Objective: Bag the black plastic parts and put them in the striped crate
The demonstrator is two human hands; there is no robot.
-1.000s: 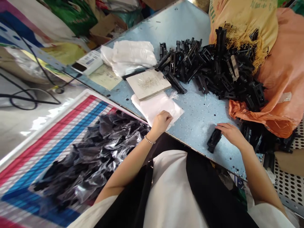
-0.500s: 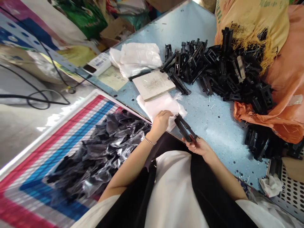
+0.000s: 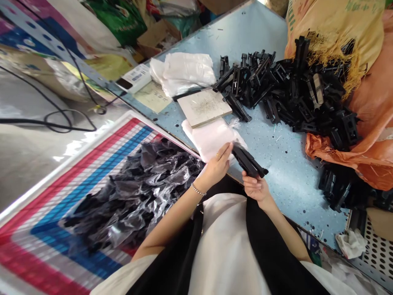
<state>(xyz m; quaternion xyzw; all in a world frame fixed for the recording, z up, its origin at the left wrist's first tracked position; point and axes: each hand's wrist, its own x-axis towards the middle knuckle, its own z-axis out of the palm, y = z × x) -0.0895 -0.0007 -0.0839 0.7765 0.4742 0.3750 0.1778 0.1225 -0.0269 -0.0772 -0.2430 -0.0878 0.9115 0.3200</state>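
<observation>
Rolled over since a moment ago, the black plastic part (image 3: 249,160) sits right of centre frame, right hand (image 3: 256,187) pinching its lower end; left hand (image 3: 216,165), fingers pressed together, meets or nearly meets its upper end. Both hands now attend this piece.

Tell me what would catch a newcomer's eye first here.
Most striking is the big heap of black parts on the blue table, beside a frayed yellow sack. At lower left, a striped container holds many dark, film-wrapped pieces. Near the middle, the right hand holds one black part, with the left hand close by.
</observation>
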